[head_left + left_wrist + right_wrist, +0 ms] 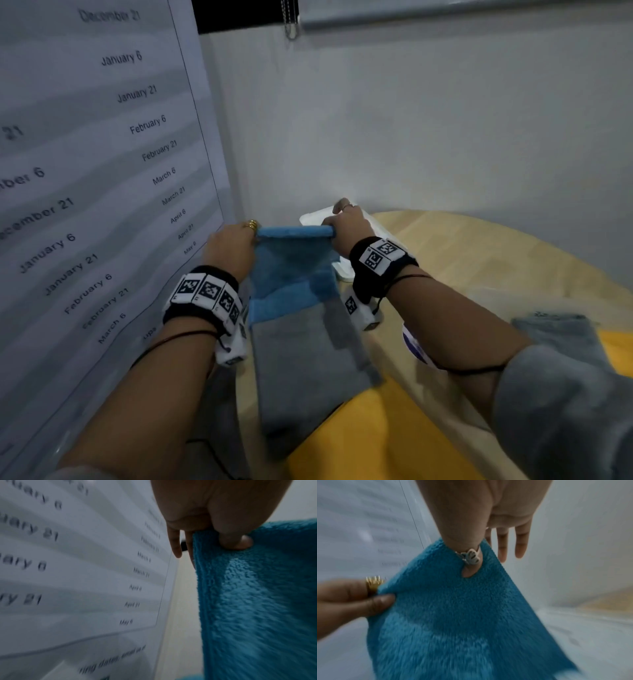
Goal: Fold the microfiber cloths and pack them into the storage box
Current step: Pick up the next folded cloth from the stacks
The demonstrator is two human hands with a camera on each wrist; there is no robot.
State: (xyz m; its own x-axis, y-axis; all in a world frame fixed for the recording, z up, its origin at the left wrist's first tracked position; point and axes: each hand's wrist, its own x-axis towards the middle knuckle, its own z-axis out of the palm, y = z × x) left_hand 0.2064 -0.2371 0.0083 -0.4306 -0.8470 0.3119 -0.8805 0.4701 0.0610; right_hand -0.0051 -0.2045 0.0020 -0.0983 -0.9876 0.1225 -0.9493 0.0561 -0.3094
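A blue microfiber cloth [293, 270] hangs in the air, held up by its top edge above the table. My left hand [233, 246] pinches the cloth's top left corner [205, 539] between thumb and fingers. My right hand [346, 228] pinches the top right corner [481, 555] with the thumb, its other fingers straight. Below the blue cloth a grey cloth [308, 363] lies flat on the table, and a yellow cloth [363, 438] lies at the near edge. A white storage box [315, 219] stands behind the hands, mostly hidden.
A large printed date chart [85, 171] stands close on the left. A grey wall [445, 120] rises behind the round wooden table [479, 260]. Another grey cloth [558, 335] lies at the right, over more yellow fabric [616, 346].
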